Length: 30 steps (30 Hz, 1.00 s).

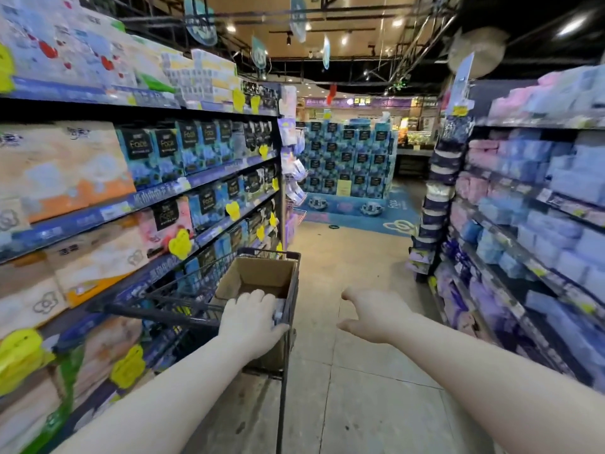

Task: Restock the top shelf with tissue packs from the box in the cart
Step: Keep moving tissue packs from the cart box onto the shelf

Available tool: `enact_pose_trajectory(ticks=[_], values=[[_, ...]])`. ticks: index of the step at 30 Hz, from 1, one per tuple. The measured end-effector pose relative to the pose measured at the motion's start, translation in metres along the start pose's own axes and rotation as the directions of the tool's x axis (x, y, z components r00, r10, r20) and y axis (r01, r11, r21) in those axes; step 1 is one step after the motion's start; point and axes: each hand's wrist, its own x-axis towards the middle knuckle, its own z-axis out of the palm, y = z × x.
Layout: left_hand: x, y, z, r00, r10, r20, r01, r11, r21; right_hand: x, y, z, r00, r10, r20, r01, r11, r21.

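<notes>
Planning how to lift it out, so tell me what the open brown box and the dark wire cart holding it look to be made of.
The open brown box looks like cardboard, matte and uncoated: plain tan walls, no print showing. The dark wire cart is probably metal with a dark coating: thin grid bars, faint sheen on the rim.

Tiled aisle floor (pixel 360 404), ceiling spotlights (pixel 397 22)

the box (pixel 262 271) sits in the cart (pixel 170 311), beside the left shelves (pixel 98 221); the right shelves (pixel 537 198) stand well apart.
</notes>
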Motion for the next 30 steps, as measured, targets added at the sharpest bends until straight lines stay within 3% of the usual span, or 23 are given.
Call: enact_pose_trajectory(ticks=[4, 14, 19, 26, 30], values=[[0.071, -0.006, 0.02, 1.0, 0.023, -0.019, -0.024, 0.999, -0.035, 0.061, 0.017, 0.004, 0.999, 0.049, 0.013, -0.049, 0.999, 0.021], [0.172, -0.006, 0.099, 0.99, 0.033, 0.136, -0.021, 0.996, -0.083, 0.188, 0.065, 0.059, 0.982, 0.093, 0.162, -0.114, 0.985, 0.126], [0.232, -0.012, 0.135, 0.975, -0.09, 0.201, 0.087, 0.996, 0.022, 0.271, 0.086, 0.09, 0.975, 0.004, 0.223, -0.038, 0.988, 0.147], [0.334, -0.009, 0.168, 0.929, -0.254, 0.271, 0.254, 0.967, 0.035, 0.4, 0.131, 0.086, 0.942, -0.18, 0.284, 0.166, 0.983, 0.074], [0.369, -0.005, 0.19, 0.9, -0.361, 0.243, 0.377, 0.926, -0.017, 0.477, 0.144, 0.082, 0.912, -0.281, 0.298, 0.291, 0.957, 0.009]])
